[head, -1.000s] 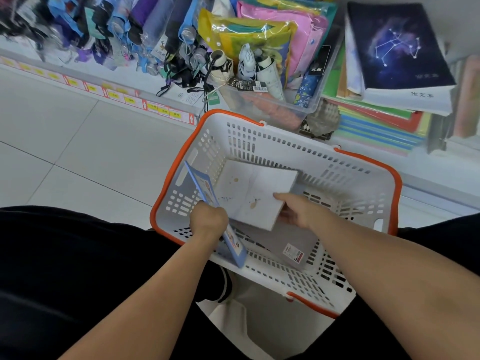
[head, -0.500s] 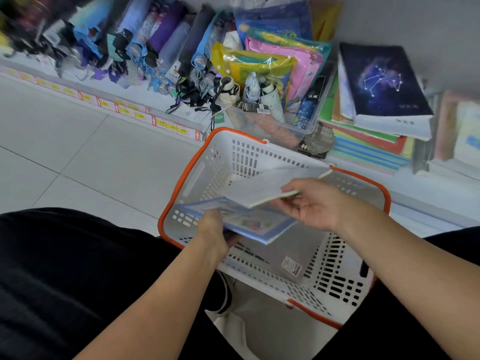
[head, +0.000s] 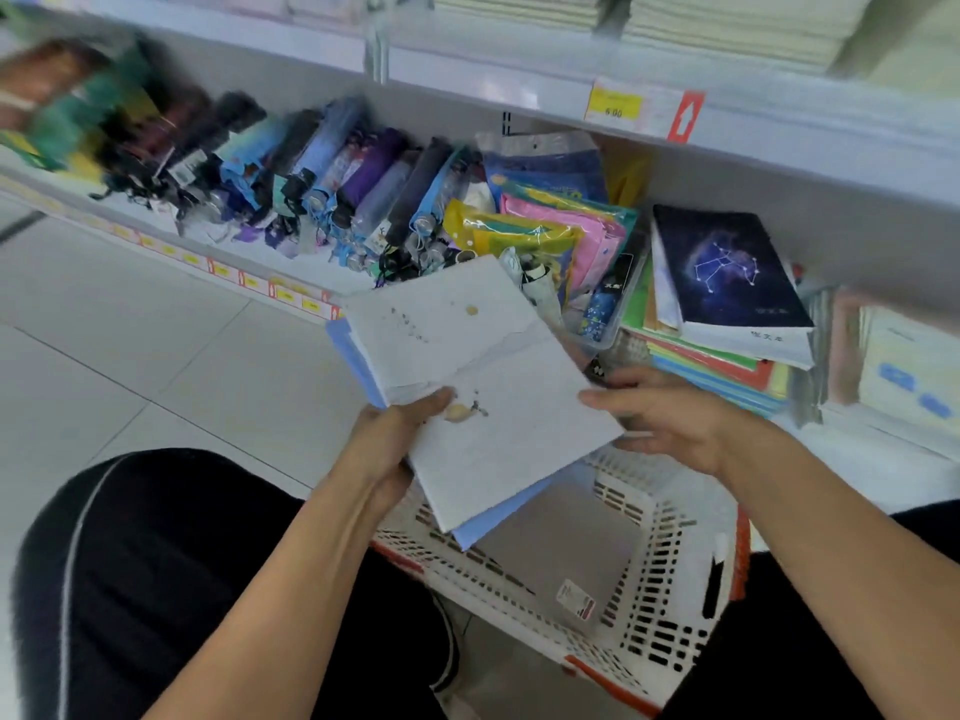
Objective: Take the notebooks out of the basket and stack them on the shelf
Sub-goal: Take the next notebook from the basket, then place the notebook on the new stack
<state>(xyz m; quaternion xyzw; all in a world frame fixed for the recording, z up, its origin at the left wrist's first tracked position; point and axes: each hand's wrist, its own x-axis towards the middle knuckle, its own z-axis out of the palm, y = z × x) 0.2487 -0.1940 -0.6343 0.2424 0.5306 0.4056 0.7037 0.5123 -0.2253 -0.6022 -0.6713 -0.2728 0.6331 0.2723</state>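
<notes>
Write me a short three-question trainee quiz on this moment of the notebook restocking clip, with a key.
1. True or false: the white notebook and the blue notebook under it are held above the basket.
2. Which hand grips the notebooks with its thumb on the white cover? A) left hand B) right hand
3. Fill in: a grey notebook still lies in the ____.

Key
1. True.
2. A. The right hand only touches the edge of the notebooks with fairly straight fingers.
3. Basket; the constellation notebook tops a shelf stack.
</notes>
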